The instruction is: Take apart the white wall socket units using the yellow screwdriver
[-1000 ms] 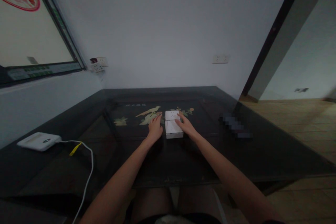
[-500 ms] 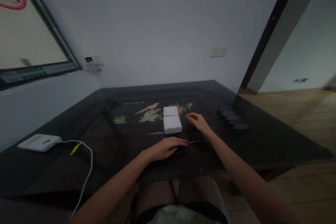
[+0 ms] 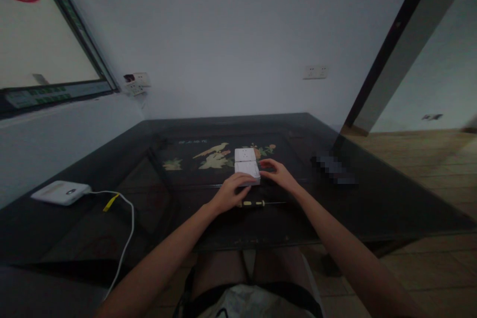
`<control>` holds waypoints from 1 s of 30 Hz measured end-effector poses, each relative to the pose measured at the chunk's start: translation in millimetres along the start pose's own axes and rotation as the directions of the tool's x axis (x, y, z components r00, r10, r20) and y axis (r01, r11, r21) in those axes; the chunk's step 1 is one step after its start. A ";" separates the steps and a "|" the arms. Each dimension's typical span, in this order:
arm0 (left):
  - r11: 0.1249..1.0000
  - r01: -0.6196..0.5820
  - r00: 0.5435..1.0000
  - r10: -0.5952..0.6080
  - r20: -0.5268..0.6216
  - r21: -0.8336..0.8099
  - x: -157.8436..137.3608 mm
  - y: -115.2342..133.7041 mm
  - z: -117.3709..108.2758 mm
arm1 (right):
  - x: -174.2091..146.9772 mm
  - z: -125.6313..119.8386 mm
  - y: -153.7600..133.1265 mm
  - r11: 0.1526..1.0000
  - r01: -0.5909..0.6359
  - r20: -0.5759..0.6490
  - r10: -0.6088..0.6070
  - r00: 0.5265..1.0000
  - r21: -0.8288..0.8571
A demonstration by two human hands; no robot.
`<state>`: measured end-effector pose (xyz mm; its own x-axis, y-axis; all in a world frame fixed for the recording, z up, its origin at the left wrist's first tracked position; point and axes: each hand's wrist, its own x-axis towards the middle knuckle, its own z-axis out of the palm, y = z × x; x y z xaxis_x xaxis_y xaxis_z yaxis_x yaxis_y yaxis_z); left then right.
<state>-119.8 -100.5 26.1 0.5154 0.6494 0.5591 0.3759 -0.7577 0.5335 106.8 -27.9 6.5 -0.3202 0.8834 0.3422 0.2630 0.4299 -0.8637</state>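
Two white socket panels [image 3: 246, 163] lie end to end on the dark glass-topped table [image 3: 149, 198], over a painted bird inlay. My left hand [image 3: 233, 191] rests at the near edge of the closer panel, fingers spread and touching it. My right hand [image 3: 279, 174] sits just right of the panels, fingertips against the near panel's side. A small screwdriver [image 3: 261, 203] with a black and yellow handle lies flat on the table just in front of both hands, held by neither.
A white box [image 3: 61, 192] with a white cable and yellow tag sits at the table's left. A blurred dark object [image 3: 335, 169] lies at the right. Wall sockets hang at the back wall, and a wooden floor opens to the right.
My left hand let go of the screwdriver on the table near me and moved forward to the near panel. My right hand shifted left to the panel's side.
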 end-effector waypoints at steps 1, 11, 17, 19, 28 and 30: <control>0.998 0.050 0.991 -0.046 -0.125 0.028 1.3 -7.3 -0.9 | -0.4 1.0 1.6 1.000 -0.010 0.016 0.010 1.000 0.021; 0.875 0.412 0.867 -0.462 -0.187 -0.254 -0.8 -73.0 9.0 | -2.1 11.6 16.6 0.975 -0.065 0.209 0.019 0.978 0.214; 0.895 0.344 0.914 -0.389 -0.118 -0.284 -1.9 -74.0 7.4 | -4.5 15.4 12.9 0.962 -0.059 0.300 -0.024 0.954 0.265; 0.908 0.338 0.921 -0.374 -0.113 -0.248 -2.9 -75.0 5.9 | -5.2 14.2 10.6 0.959 -0.070 0.305 -0.018 0.952 0.275; 0.894 0.388 0.914 -0.405 -0.035 -0.222 -5.1 -74.6 1.0 | -5.3 3.9 0.5 0.983 -0.094 0.223 0.057 0.973 0.157; 0.901 0.368 0.922 -0.385 -0.032 -0.230 -4.1 -74.5 0.7 | -4.7 5.6 1.4 0.977 -0.081 0.224 0.036 0.974 0.195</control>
<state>-149.3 -46.7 -16.5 0.3060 0.8927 0.3309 0.3513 -0.4289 0.8323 103.6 -32.4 1.7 -0.5067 0.8338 0.2193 0.1054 0.3124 -0.9441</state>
